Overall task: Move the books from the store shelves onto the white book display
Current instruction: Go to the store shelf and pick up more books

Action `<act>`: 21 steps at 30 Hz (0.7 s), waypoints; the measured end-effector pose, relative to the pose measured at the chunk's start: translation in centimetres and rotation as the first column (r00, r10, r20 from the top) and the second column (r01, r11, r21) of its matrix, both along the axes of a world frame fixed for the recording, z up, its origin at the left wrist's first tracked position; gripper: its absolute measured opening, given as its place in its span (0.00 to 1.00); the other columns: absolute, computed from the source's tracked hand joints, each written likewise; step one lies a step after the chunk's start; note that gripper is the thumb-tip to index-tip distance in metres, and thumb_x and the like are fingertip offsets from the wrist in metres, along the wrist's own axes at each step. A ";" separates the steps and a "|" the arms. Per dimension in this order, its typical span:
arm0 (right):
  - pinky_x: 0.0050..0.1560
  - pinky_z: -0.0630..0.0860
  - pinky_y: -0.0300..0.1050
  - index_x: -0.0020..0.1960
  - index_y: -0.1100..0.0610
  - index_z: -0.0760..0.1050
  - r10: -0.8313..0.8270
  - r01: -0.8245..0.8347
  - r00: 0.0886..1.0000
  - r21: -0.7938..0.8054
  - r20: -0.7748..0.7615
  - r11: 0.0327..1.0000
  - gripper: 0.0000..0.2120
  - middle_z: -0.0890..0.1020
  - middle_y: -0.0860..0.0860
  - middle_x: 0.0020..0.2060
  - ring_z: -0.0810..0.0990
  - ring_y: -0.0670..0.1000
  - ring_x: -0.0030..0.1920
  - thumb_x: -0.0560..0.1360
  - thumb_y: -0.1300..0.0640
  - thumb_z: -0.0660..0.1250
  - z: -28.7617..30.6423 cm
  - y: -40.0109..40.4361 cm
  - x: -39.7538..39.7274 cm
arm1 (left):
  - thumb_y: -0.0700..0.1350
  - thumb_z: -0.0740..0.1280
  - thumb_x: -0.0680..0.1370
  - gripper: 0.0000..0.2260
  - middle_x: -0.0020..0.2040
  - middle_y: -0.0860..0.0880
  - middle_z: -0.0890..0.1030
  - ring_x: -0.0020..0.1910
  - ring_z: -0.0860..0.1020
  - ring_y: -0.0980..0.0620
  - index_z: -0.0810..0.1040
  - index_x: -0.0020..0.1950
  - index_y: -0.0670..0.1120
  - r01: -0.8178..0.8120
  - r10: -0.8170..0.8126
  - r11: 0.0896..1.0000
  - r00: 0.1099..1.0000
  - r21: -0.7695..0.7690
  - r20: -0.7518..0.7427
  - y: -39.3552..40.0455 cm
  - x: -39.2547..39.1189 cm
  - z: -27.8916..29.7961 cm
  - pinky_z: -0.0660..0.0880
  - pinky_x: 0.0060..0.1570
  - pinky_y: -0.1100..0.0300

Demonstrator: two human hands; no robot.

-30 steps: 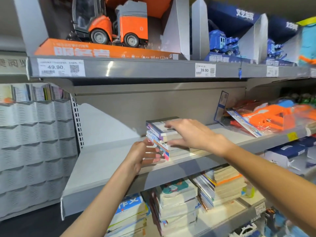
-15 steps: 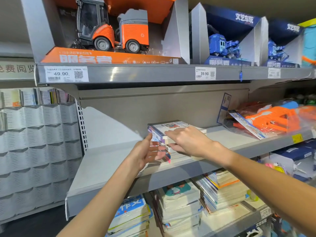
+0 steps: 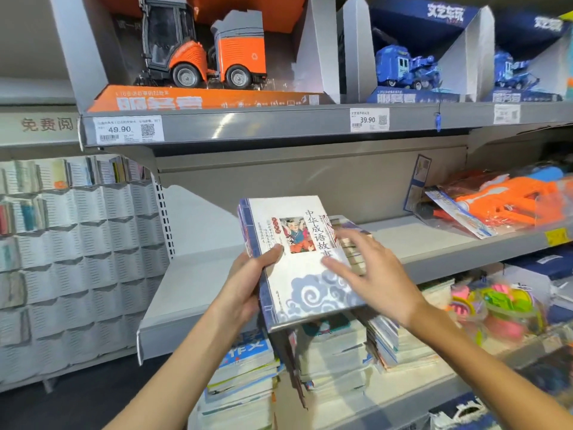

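We hold a book (image 3: 297, 262) before the grey shelf (image 3: 198, 283).
Our left hand (image 3: 248, 283) grips its spine; our right hand (image 3: 369, 268), fingers spread, rests at its three o'clock edge.

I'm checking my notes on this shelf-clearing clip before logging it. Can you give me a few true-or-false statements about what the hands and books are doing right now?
1. The left hand grips the white and blue book at its spine edge. True.
2. The right hand is curled tightly round the orange water gun. False: its fingers are spread over the book's cover, and the water gun lies apart on the shelf.
3. More stacked books remain on the grey shelf behind the held book. True.
4. The orange toy sweeper truck stands on the bottom shelf. False: it stands on the top shelf, above the 49.90 price tag.
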State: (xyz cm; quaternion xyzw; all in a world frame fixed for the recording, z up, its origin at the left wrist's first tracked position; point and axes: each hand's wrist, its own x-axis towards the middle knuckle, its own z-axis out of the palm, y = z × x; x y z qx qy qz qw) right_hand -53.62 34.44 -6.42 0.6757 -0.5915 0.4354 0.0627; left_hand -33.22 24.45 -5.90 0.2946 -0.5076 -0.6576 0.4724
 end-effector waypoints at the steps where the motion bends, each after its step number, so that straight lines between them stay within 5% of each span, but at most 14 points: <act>1: 0.67 0.72 0.44 0.72 0.47 0.69 0.019 -0.026 0.973 0.029 0.230 0.999 0.36 0.76 0.41 0.67 0.75 0.42 0.66 0.71 0.28 0.62 -1.0 0.2 -0.1 | 0.40 0.68 0.79 0.15 0.57 0.41 0.85 0.54 0.84 0.39 0.77 0.66 0.42 -0.016 0.016 1.000 1.000 -0.019 -0.007 1.1 0.8 -0.1 0.84 0.43 0.51; 4: 0.63 0.75 0.43 0.69 0.50 0.72 0.185 -0.342 0.715 0.106 0.674 0.934 0.29 0.82 0.42 0.59 0.81 0.41 0.59 0.73 0.38 0.69 -3.7 1.1 1.5 | 0.40 0.67 0.80 0.15 0.59 0.40 0.84 0.56 0.84 0.39 0.78 0.67 0.43 -0.017 0.017 0.999 1.000 -0.030 -0.012 3.9 3.2 -1.6 0.83 0.49 0.48; 7: 0.55 0.79 0.42 0.64 0.54 0.76 0.292 -0.513 0.544 0.036 0.786 0.858 0.20 0.86 0.46 0.54 0.84 0.45 0.56 0.75 0.47 0.70 -6.6 1.8 4.9 | 0.42 0.68 0.79 0.16 0.59 0.40 0.84 0.52 0.85 0.40 0.78 0.67 0.44 -0.054 0.054 0.998 0.999 0.022 -0.003 6.5 6.0 -3.5 0.83 0.48 0.48; 11: 0.54 0.78 0.37 0.62 0.52 0.76 0.299 -0.487 0.517 -0.011 0.802 0.873 0.20 0.85 0.42 0.55 0.83 0.40 0.56 0.73 0.46 0.69 -10.3 2.4 10.2 | 0.43 0.68 0.79 0.16 0.60 0.39 0.84 0.52 0.85 0.39 0.78 0.67 0.44 -0.092 0.089 0.992 0.995 0.087 0.038 8.7 10.5 -5.9 0.83 0.45 0.49; 16: 0.55 0.75 0.32 0.64 0.50 0.75 0.324 -0.545 0.505 0.005 0.800 0.838 0.19 0.84 0.39 0.55 0.81 0.38 0.58 0.75 0.47 0.68 -12.4 3.1 16.9 | 0.43 0.69 0.78 0.18 0.62 0.39 0.83 0.60 0.82 0.36 0.77 0.68 0.44 -0.201 0.196 0.973 0.979 0.114 0.048 10.1 18.0 -8.3 0.75 0.63 0.39; 21: 0.60 0.75 0.40 0.64 0.49 0.75 0.355 -0.581 0.544 0.035 0.760 0.813 0.17 0.84 0.39 0.57 0.80 0.39 0.60 0.76 0.48 0.68 -12.6 2.4 25.5 | 0.44 0.71 0.77 0.19 0.61 0.41 0.83 0.60 0.82 0.38 0.78 0.68 0.45 -0.311 0.308 0.943 0.950 0.121 0.045 10.4 26.8 -9.7 0.73 0.66 0.38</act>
